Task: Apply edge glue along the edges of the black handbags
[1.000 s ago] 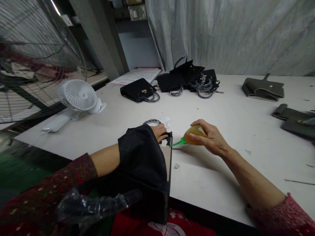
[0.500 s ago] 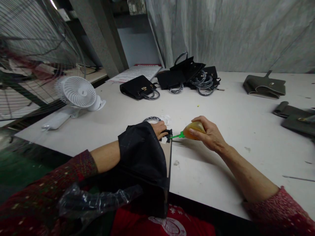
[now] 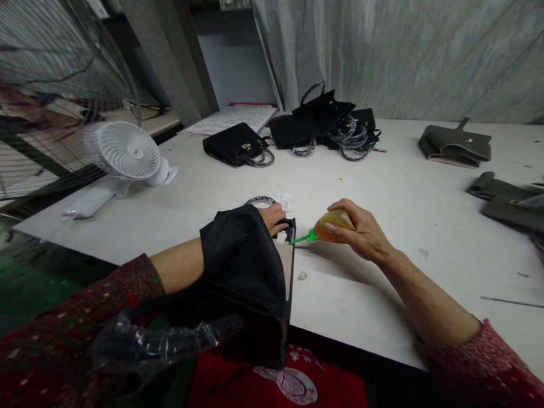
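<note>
A black handbag (image 3: 244, 255) lies partly on the near table edge and partly over my lap, its dark lining pulled back so a beige inner panel (image 3: 285, 260) shows. My left hand (image 3: 272, 217) reaches past the lining with bent fingers gripping the bag near its far corner; part of the hand is hidden. My right hand (image 3: 361, 229) is wrapped round a squeeze bottle (image 3: 334, 225) of amber liquid, probably glue. Its green nozzle (image 3: 304, 237) points left, with the tip at the panel's right edge. A small white patch (image 3: 281, 237) shows beside the tip.
Several black handbags (image 3: 317, 127) with plastic-wrapped handles are piled at the back, and another black handbag (image 3: 236, 144) lies left of them. A white fan (image 3: 127, 150) stands on the left. Olive bag pieces (image 3: 454, 144) and a thin metal rod (image 3: 510, 301) lie on the right.
The green nozzle tip has slid a little toward me along the panel's edge. My left hand keeps its grip on the bag. The whole view has shifted slightly.
</note>
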Demonstrator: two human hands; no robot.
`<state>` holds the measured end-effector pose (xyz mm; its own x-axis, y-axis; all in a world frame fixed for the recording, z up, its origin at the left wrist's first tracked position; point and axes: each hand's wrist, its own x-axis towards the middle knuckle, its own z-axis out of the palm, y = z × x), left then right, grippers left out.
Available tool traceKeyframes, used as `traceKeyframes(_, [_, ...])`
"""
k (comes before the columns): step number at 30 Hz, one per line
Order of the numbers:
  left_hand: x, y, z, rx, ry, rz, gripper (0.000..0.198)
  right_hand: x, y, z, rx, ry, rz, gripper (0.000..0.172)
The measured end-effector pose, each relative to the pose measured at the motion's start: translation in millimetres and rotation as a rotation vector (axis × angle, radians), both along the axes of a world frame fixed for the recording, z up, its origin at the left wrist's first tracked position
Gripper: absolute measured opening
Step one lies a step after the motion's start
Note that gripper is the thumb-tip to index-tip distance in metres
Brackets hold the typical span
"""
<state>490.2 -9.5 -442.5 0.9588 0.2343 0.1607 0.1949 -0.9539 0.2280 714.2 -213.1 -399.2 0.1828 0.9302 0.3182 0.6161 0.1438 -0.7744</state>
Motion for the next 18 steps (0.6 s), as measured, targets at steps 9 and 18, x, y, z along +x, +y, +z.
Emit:
traceKeyframes(9, [-1.8,2.7,-4.9,0.004,0.001,0.009,0.025,-3.0,-5.3,2.3,0.056,-0.076,0.004,0.030])
traceKeyframes(18, [2.1,-1.4,-1.1,0.032,0.022,0.037,0.026,-8.1,-15.1,0.1,0.070,-0.062,0.033,0.030])
